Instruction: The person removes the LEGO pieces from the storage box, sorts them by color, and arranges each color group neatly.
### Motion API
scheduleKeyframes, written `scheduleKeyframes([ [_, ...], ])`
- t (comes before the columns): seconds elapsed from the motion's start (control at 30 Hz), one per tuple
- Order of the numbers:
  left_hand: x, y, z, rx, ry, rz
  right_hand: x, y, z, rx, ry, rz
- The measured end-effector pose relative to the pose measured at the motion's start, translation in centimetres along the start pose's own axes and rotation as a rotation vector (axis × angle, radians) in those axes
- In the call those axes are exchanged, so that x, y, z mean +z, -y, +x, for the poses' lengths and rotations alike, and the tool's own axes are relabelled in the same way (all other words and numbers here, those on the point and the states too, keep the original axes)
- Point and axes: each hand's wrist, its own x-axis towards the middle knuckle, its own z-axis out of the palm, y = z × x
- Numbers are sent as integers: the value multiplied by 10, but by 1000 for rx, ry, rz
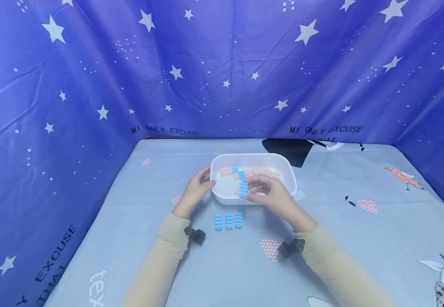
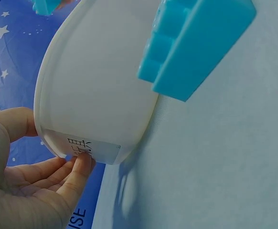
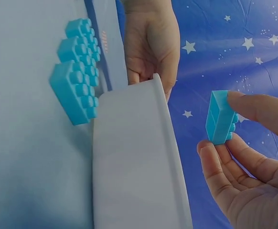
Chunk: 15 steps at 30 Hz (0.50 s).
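A white plastic tub (image 1: pixel 219 187) stands on the bed-like surface, with blue and pale orange toy bricks (image 1: pixel 264 172) inside. My left hand (image 1: pixel 196 190) holds the tub's left end, thumb at the rim and fingers against the labelled outer wall (image 2: pixel 105 148). Above the tub's near side, my right hand (image 1: pixel 273 194) pinches a blue building brick (image 3: pixel 219 117) between thumb and fingers, its studs facing sideways in the right wrist view. Three more blue bricks (image 1: pixel 228 221) lie in a row on the cloth before the tub, studs up.
A pale blue printed cloth (image 1: pixel 225 268) covers the surface. Behind it and along both sides hangs a purple curtain (image 1: pixel 222 98) with white stars. Each wrist carries a small black camera (image 1: pixel 196 236) on a strap.
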Motion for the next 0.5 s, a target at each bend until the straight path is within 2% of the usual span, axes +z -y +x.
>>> scheduleKeyframes([
  [0.27, -2, 0, 1, -6, 31, -14, 1, -1, -17, 34, 26, -7],
  [0.5, -3, -2, 2, -34, 49, 1, 6, -10, -32, -35, 54, -5],
])
